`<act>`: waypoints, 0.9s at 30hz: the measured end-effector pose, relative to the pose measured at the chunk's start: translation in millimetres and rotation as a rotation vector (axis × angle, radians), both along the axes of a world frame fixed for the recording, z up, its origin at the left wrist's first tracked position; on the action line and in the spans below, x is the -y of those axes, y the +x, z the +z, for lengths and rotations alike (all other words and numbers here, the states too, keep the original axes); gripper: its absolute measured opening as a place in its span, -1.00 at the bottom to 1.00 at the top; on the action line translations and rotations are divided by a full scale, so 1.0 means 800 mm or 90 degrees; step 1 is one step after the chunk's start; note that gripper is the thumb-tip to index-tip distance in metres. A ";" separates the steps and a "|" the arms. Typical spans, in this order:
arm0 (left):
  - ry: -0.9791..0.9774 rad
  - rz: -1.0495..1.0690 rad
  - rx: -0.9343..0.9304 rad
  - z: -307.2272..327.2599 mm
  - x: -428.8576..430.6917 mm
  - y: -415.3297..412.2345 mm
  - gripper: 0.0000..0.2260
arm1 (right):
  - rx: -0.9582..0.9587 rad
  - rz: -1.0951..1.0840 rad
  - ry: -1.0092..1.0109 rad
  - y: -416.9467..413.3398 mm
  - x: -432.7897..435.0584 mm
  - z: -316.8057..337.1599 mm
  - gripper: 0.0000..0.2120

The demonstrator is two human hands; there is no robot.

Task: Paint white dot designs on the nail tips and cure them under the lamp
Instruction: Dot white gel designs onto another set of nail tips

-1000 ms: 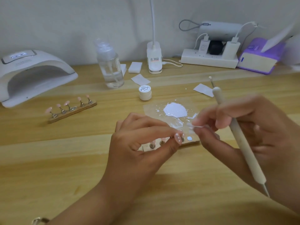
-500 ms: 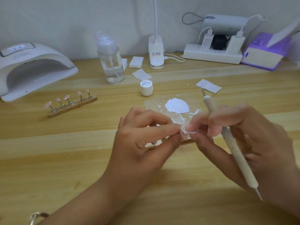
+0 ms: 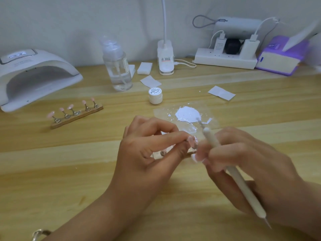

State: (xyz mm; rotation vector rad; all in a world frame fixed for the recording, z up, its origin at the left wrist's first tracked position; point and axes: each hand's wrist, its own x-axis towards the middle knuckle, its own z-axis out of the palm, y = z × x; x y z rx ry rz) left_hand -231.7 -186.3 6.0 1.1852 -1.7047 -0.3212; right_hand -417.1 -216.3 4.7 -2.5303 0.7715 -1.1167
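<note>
At the far left the curing lamp [image 3: 34, 75] stands with its mouth facing the desk. Near it a wooden stand [image 3: 76, 117] carries five pink tips on small metal posts, well apart from the hands. In the middle the left hand [image 3: 147, 153] pinches one pink nail tip [image 3: 192, 141] between thumb and forefinger, the other fingers curled beneath; a second stand seems to lie under the hands, mostly hidden. Behind them a small white jar [image 3: 155, 95] sits near a clear sheet bearing a puddle of white paint [image 3: 187, 114]. On the right, the right hand [image 3: 243, 162] has its fingers curled round a slim dotting tool [image 3: 231, 171] (blurred, so the exact grip is hard to read), whose upper end lines up with the puddle's edge; I cannot tell whether it touches. The tip looks feather-light, thin, stiff and glossy, so apt to slip or flick away. It is probably best held by its side edges or its post, leaving the face untouched.
</note>
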 end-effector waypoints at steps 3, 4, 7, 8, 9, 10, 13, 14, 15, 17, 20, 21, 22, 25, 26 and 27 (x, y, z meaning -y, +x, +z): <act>0.004 -0.002 0.017 -0.001 -0.001 -0.001 -0.90 | 0.126 -0.018 -0.083 -0.015 -0.004 -0.006 -0.81; 0.004 -0.003 0.022 -0.001 0.000 -0.002 -0.90 | 0.143 -0.027 -0.084 -0.010 -0.003 -0.001 -0.76; -0.002 -0.005 0.037 -0.002 0.000 -0.002 -0.89 | 0.098 -0.037 -0.007 -0.002 0.006 0.000 -0.83; -0.005 -0.006 0.043 -0.002 0.000 -0.002 -0.89 | 0.015 -0.063 0.100 -0.001 0.016 0.001 -0.79; -0.008 -0.007 0.046 -0.003 0.000 -0.002 -0.89 | -0.061 -0.049 0.227 -0.001 0.018 0.000 -0.73; -0.010 -0.008 0.048 -0.003 0.000 -0.003 -0.89 | -0.092 -0.054 0.293 -0.006 0.026 -0.013 -0.72; -0.009 -0.010 0.040 -0.003 -0.001 -0.003 -0.89 | -0.118 -0.033 0.274 -0.004 0.029 -0.014 -0.84; -0.006 -0.007 0.030 -0.002 -0.001 -0.003 -0.89 | -0.081 -0.064 0.198 0.003 0.022 -0.003 -0.71; -0.003 -0.003 0.014 -0.002 0.000 -0.002 -0.89 | -0.041 -0.010 0.084 0.002 0.011 0.000 -0.80; -0.008 0.008 -0.002 0.000 0.000 0.000 -0.90 | -0.023 0.069 -0.123 -0.007 -0.005 -0.009 -0.76; -0.011 0.017 0.016 0.001 -0.001 0.001 -0.92 | 0.039 0.030 -0.154 -0.013 0.002 -0.010 -0.83; -0.006 0.016 0.017 0.001 -0.001 0.001 -0.93 | 0.072 0.003 -0.142 -0.013 0.004 -0.006 -0.87; -0.004 0.014 0.023 0.000 -0.001 0.000 -0.93 | 0.095 -0.020 -0.137 -0.013 0.006 -0.003 -0.87; -0.007 0.010 0.046 -0.002 0.000 -0.001 -0.92 | 0.128 -0.036 -0.139 -0.010 0.003 -0.004 -0.88; -0.009 0.009 0.054 -0.003 0.000 -0.002 -0.91 | 0.122 -0.008 -0.130 -0.008 0.000 -0.005 -0.87; -0.009 0.007 0.061 -0.004 0.000 -0.002 -0.90 | 0.113 0.017 -0.131 -0.006 0.000 -0.008 -0.84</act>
